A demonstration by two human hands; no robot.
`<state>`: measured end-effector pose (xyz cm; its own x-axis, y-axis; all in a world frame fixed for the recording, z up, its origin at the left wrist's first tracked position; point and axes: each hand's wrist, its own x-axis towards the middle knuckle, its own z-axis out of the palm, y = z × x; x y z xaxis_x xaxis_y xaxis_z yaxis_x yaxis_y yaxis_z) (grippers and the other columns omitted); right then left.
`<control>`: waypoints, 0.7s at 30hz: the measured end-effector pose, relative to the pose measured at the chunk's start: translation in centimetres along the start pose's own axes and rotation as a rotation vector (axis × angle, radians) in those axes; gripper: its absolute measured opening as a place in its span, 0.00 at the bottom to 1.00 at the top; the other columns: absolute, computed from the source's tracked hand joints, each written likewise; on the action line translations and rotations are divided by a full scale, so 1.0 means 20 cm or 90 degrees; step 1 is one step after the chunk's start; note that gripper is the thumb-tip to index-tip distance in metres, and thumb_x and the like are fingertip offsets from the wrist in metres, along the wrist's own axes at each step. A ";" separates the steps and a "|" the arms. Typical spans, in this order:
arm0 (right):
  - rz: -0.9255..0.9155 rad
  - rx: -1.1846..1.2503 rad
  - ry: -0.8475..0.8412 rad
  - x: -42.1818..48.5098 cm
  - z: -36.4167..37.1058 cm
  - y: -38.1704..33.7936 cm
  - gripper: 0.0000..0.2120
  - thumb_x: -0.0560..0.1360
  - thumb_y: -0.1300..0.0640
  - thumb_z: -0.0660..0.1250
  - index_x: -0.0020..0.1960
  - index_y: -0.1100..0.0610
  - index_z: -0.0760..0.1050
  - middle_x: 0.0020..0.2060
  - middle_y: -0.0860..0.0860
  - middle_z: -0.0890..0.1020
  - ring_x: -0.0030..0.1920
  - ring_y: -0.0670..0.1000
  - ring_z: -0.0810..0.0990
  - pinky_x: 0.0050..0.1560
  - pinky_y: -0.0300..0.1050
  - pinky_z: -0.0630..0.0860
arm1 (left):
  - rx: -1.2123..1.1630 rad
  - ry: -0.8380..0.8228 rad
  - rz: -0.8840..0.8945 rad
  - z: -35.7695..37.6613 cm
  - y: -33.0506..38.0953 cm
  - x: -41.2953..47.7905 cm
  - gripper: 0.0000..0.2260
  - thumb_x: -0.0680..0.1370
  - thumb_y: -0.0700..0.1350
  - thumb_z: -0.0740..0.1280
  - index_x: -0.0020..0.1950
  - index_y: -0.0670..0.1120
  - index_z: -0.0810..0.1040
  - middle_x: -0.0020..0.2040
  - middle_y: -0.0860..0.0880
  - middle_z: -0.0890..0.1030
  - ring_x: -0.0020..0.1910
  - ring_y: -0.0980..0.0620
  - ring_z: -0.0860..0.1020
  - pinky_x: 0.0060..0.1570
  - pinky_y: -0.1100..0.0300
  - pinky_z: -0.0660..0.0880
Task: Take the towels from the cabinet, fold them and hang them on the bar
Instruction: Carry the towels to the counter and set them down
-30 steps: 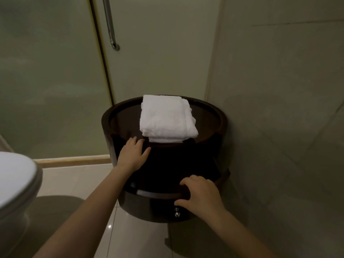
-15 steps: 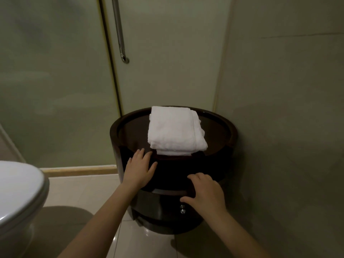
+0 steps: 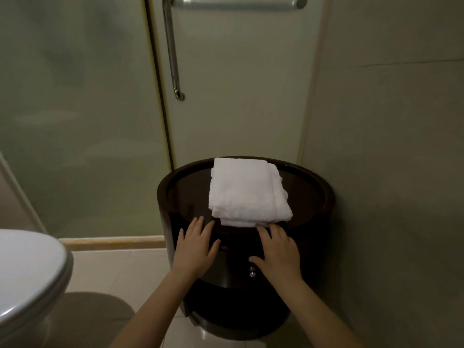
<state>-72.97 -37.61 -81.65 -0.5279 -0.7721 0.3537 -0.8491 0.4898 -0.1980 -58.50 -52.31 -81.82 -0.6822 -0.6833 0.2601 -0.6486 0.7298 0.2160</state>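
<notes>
Dim bathroom corner: frosted glass shower door (image 3: 75, 109) at the back, tiled wall (image 3: 389, 121) to the right. Nearest is the toilet lid (image 3: 27, 267), well left of the left hand (image 3: 198, 244). That hand is flat with straight, spread fingers and grips nothing. It sits against the upper front of the round dark wooden cabinet (image 3: 238, 297). The right hand (image 3: 278, 249) is the same, open and empty, level with the left. Two small metal knobs (image 3: 251, 271) sit just below the right thumb, between the hands.

The folded white towels (image 3: 247, 192) are stacked on the cabinet top, just beyond both hands. The right fingertips (image 3: 261, 229) are at the stack's near edge; I can't tell whether they touch it. The left fingertips (image 3: 200, 219) are just beside its near-left corner.

The hands probably bracket the stack front so they can slide under and lift it whole. Nothing is lifted, folded or hung yet.

Farther off, the vertical door handle (image 3: 172, 51) is above the left hand. The horizontal towel bar (image 3: 238, 1) is high above the stack and is likely the hanging spot.
</notes>
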 end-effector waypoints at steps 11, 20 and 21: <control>-0.003 -0.038 0.043 0.05 0.05 0.01 0.37 0.63 0.41 0.76 0.67 0.50 0.68 0.61 0.51 0.73 0.59 0.53 0.75 0.53 0.47 0.74 | 0.000 0.010 0.004 0.05 0.00 -0.01 0.27 0.79 0.55 0.57 0.77 0.52 0.53 0.78 0.48 0.52 0.77 0.49 0.46 0.74 0.46 0.50; -0.034 0.020 -0.022 0.09 -0.23 -0.03 0.13 0.74 0.45 0.65 0.54 0.51 0.75 0.51 0.47 0.79 0.50 0.49 0.78 0.44 0.43 0.74 | -0.172 0.106 -0.053 -0.13 0.01 0.12 0.18 0.73 0.47 0.58 0.62 0.49 0.75 0.60 0.48 0.76 0.59 0.47 0.75 0.53 0.53 0.71; -0.037 0.036 -0.009 0.11 -0.30 -0.04 0.11 0.75 0.45 0.63 0.50 0.51 0.77 0.45 0.47 0.80 0.47 0.48 0.79 0.42 0.42 0.75 | -0.233 0.135 -0.079 -0.18 0.02 0.16 0.17 0.74 0.45 0.60 0.62 0.48 0.75 0.59 0.48 0.77 0.56 0.48 0.76 0.50 0.55 0.72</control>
<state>-73.39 -37.29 -75.24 -0.4776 -0.8041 0.3539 -0.8778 0.4204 -0.2295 -59.74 -54.15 -77.52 -0.4975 -0.7751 0.3895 -0.5336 0.6274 0.5671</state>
